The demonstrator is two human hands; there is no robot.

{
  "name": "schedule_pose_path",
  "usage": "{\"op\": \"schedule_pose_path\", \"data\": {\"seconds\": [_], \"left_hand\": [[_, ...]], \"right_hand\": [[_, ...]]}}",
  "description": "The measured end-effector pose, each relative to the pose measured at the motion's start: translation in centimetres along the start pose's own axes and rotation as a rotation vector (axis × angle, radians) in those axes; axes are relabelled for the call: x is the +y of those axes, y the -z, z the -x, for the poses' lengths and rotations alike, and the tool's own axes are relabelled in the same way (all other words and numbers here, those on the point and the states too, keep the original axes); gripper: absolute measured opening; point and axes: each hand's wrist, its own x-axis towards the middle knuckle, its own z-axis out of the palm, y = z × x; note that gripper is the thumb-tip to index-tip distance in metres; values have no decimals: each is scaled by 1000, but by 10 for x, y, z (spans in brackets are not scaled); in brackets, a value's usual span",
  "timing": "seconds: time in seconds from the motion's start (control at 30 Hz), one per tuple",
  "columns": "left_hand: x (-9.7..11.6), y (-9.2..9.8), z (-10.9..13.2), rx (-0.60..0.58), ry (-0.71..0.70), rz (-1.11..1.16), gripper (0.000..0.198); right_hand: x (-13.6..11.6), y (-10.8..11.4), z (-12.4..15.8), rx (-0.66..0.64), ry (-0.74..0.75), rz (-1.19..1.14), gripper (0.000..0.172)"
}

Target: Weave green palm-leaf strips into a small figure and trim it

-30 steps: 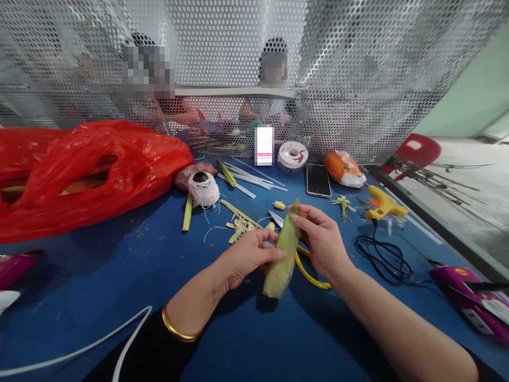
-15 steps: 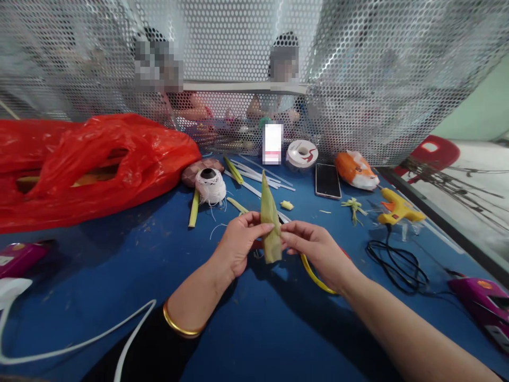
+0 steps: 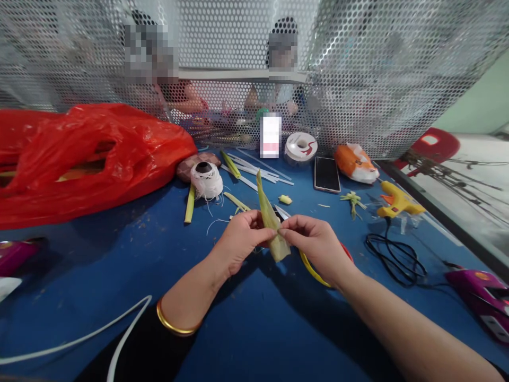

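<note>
Between my two hands a pale green, pointed corn husk (image 3: 269, 215) stands tilted above the blue table, its tip up and to the left. The thumb and fingers of my left hand (image 3: 247, 240) pinch its left side near the middle. From the right, my right hand (image 3: 309, 239) pinches the husk's edge between thumb and forefinger. Scissors with a yellow and red handle (image 3: 314, 271) lie under my right hand, partly hidden by it; their blade (image 3: 281, 212) shows behind the husk. A small yellowish folded piece (image 3: 285, 199) lies beyond my fingers.
At left lies a red plastic bag (image 3: 91, 159), beside a white thread ball (image 3: 207, 181). White strips (image 3: 258, 171), a ribbon spool (image 3: 301, 147) and a phone (image 3: 326, 174) lie toward the back. A yellow glue gun (image 3: 400, 200) and its black cable (image 3: 393, 260) are at right. People sit behind perforated sheeting.
The husk has tilted, its lower end swinging right and its tip leaning left. My right fingers have come in to pinch its edge. The view has shifted slightly.
</note>
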Motion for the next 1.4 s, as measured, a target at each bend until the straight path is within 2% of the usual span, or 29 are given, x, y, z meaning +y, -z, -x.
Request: {"op": "schedule_pose_path", "data": {"seconds": [0.33, 0.57, 0.93, 1.2, 1.4], "left_hand": [[0, -3, 0, 72, -4, -33, 16], [-2, -4, -2, 97, -32, -73, 16], [-2, -3, -2, 88, -33, -68, 17], [-2, -2, -4, 79, -32, -76, 19], [-2, -3, -3, 84, -46, -107, 17]], "right_hand": [[2, 3, 0, 27, 124, 246, 13], [4, 3, 2, 38, 156, 357, 11], [2, 2, 3, 70, 192, 376, 10], [0, 6, -2, -5, 91, 235, 13], [-2, 7, -2, -11, 87, 248, 14]]}}
